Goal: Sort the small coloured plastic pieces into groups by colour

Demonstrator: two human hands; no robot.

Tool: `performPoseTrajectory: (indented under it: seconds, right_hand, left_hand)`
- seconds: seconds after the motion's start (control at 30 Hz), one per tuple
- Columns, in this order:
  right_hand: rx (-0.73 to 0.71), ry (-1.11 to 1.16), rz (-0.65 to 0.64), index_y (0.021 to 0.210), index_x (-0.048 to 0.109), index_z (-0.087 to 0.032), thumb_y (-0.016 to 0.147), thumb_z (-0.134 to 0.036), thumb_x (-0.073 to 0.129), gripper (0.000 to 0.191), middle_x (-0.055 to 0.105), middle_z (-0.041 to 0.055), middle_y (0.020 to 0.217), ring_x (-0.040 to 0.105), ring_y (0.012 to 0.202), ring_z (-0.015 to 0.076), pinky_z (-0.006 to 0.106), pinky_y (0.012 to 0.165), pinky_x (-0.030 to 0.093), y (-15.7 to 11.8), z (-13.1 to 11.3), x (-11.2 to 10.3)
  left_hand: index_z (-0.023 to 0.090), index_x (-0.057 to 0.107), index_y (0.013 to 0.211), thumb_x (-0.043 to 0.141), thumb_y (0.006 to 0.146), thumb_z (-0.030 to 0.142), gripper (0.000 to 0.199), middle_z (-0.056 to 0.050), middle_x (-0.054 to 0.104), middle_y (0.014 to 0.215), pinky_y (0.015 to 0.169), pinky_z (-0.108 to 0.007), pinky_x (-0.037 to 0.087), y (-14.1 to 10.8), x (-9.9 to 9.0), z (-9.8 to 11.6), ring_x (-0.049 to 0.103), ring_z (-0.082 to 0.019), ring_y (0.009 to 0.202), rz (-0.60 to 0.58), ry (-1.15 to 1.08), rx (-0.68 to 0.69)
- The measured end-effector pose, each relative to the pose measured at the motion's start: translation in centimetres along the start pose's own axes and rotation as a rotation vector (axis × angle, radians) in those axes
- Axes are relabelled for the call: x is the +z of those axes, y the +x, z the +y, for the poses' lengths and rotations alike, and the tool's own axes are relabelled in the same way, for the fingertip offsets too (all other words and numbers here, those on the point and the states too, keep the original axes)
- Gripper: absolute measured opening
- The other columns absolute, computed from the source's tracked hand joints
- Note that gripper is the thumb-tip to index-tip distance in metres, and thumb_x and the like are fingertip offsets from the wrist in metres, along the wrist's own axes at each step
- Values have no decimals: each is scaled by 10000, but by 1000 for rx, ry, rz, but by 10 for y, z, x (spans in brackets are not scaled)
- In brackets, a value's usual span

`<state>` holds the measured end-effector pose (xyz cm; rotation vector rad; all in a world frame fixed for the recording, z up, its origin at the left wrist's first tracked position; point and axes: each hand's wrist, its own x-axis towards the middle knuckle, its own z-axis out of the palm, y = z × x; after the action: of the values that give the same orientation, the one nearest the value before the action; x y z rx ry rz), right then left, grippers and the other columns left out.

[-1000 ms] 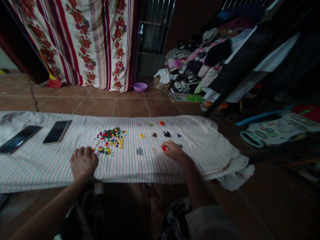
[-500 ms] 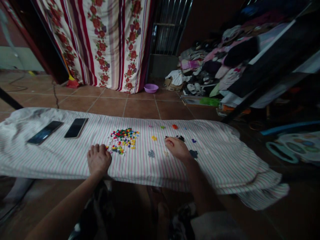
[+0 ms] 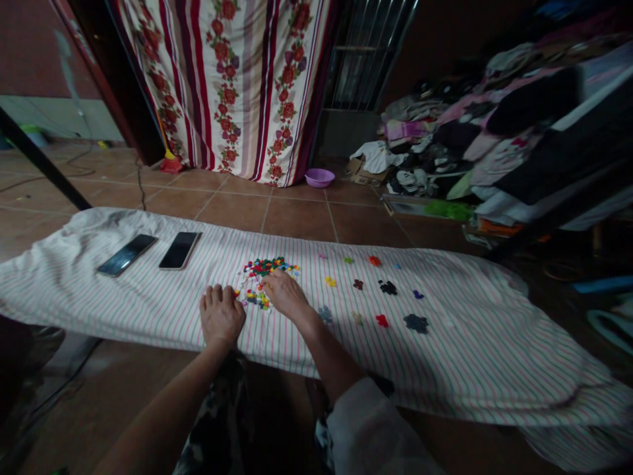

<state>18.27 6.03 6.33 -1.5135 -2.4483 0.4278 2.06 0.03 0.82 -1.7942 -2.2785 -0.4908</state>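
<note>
My left hand (image 3: pixel 222 315) lies palm down on the striped cloth, fingers stretched out, at the left edge of a mixed heap of small colored pieces (image 3: pixel 264 266). My right hand (image 3: pixel 287 295) reaches over the heap's right side, its fingers bent and pressed together at the pieces. Whatever its fingertips pinch is hidden. To the right lie small groups sorted by color: yellow pieces (image 3: pixel 330 282), brown pieces (image 3: pixel 358 284), black pieces (image 3: pixel 388 287), red pieces (image 3: pixel 382 320), dark grey pieces (image 3: pixel 416 322) and orange pieces (image 3: pixel 374 260).
Two phones (image 3: pixel 127 255) lie on the cloth-covered table (image 3: pixel 163 303), left of the heap. Beyond it, a purple basin (image 3: pixel 319 177) stands on the tiled floor before a flowered curtain (image 3: pixel 257 86). Clothes (image 3: pixel 445 138) are piled at the back right.
My right hand has moved left from the brown pieces to the mixed heap. My left hand stays beside the heap. The whole view has shifted, with things now further right.
</note>
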Motion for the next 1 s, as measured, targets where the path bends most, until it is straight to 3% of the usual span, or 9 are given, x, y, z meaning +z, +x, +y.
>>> performPoseTrajectory:
  seconds: [0.2,0.43,0.73,1.0]
  right_hand:
    - [80,-92,-38,1067,730,-240,938,-135,469,310,631,100,1096,594,1063,192,285,893,448,21,-7,14]
    - [143,-85,-81,1075,736,-210,938,-135,452,324,647,127,1113,606,1073,216,300,868,451,27,-9,15]
    - [144,-49,-14,1068,694,-197,986,-222,429,279,680,106,1093,624,1032,206,288,862,439,23,-11,11]
    - [73,-69,-42,1050,701,-203,929,-102,457,290,671,104,1100,594,1076,202,286,901,426,23,-9,14]
  left_hand:
    - [138,629,1194,426,884,228,381,-178,596,1318,1095,-497,346,1,0,1,464,-336,1330,-10,-22,-20]
    - [113,617,1216,418,890,227,399,-192,571,1351,1121,-502,335,0,-1,1,448,-350,1347,-28,-33,-20]
    - [126,618,1212,426,887,234,393,-181,583,1337,1113,-501,336,0,0,0,457,-341,1337,-14,-26,-19]
    - [125,614,1203,406,893,234,389,-178,579,1333,1111,-489,333,-1,0,0,452,-337,1336,-11,-22,-13]
